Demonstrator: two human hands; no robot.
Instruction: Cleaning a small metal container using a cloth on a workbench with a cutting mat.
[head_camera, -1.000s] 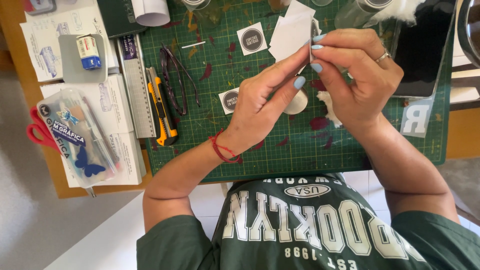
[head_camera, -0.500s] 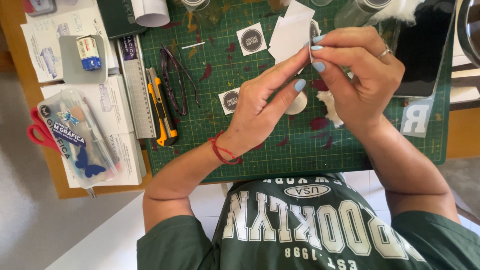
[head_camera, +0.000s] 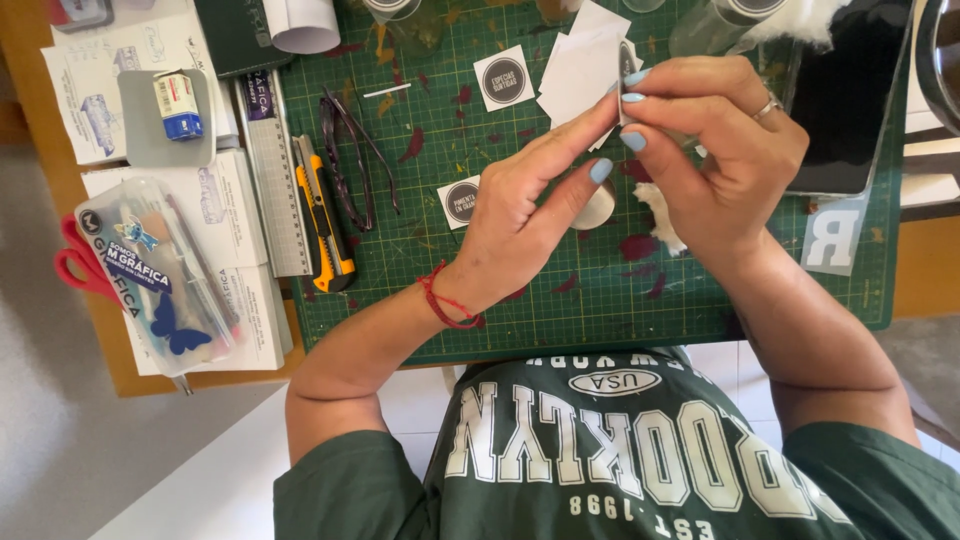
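Note:
Both my hands meet above a green cutting mat (head_camera: 600, 310). My left hand (head_camera: 525, 215) reaches across and pinches the edge of a small white sticker sheet (head_camera: 580, 70) between thumb and forefinger. My right hand (head_camera: 715, 150) grips the same sheet from the other side, its fingertips pressed against the left hand's. The sheet is held a little above the mat. Two round dark stickers on white squares lie on the mat, one (head_camera: 503, 78) at the back and one (head_camera: 460, 202) beside my left hand.
An orange utility knife (head_camera: 325, 215), a metal ruler (head_camera: 270, 180) and dark glasses (head_camera: 350, 160) lie at the mat's left. Further left sit a clear pencil case (head_camera: 150, 270), red scissors (head_camera: 75, 265) and white boxes. A dark tablet (head_camera: 850, 95) rests at the right.
Almost nothing differs. Both hands stay pinched on the sticker sheet, with only a slight shift of the fingertips.

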